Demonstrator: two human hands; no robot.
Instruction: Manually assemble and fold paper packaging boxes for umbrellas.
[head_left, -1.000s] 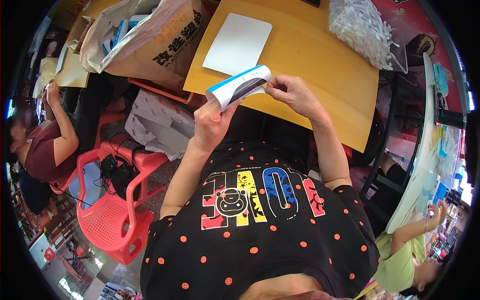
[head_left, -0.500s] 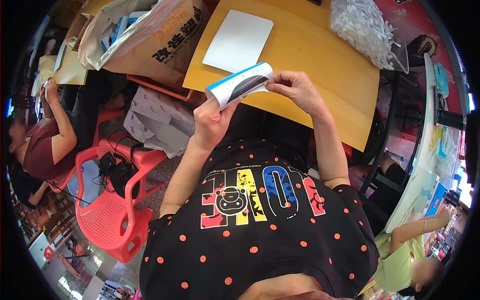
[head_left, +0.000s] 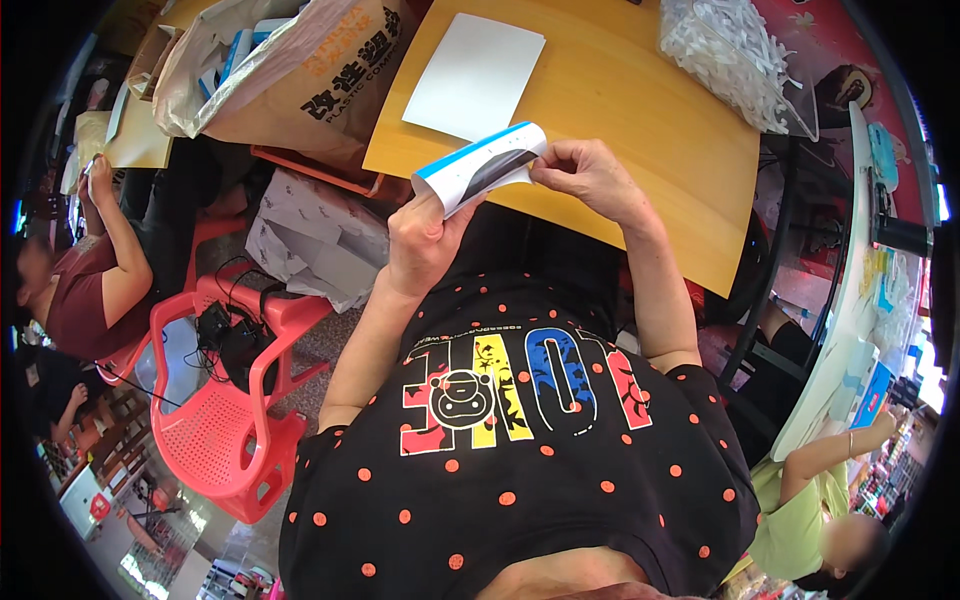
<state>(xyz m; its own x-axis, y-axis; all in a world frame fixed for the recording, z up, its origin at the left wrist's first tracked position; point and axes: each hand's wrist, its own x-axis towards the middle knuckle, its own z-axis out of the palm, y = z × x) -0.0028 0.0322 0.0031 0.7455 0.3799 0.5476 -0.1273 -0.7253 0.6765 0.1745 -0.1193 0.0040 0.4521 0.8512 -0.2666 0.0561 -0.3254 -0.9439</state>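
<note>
A curled printed sheet [head_left: 480, 168], white with a blue band and a dark shape, is held above the near edge of the wooden table [head_left: 620, 130]. My left hand [head_left: 422, 240] grips its left end, with some fingers hidden behind the paper. At the other end, my right hand [head_left: 590, 180] pinches the sheet's lower right corner between thumb and fingers. Just beyond lies a stack of white sheets [head_left: 475, 75], flat on the tabletop.
A clear bin of white strips [head_left: 725, 65] stands at the table's far right. To the left are a large printed sack [head_left: 280, 80], a white carton [head_left: 315, 235] and a red plastic chair [head_left: 215, 430] with black cables. Two people [head_left: 100, 290] [head_left: 810, 520] work at either side.
Both hands keep their hold on the sheet and have barely moved. At the right, the other person's hand has shifted slightly.
</note>
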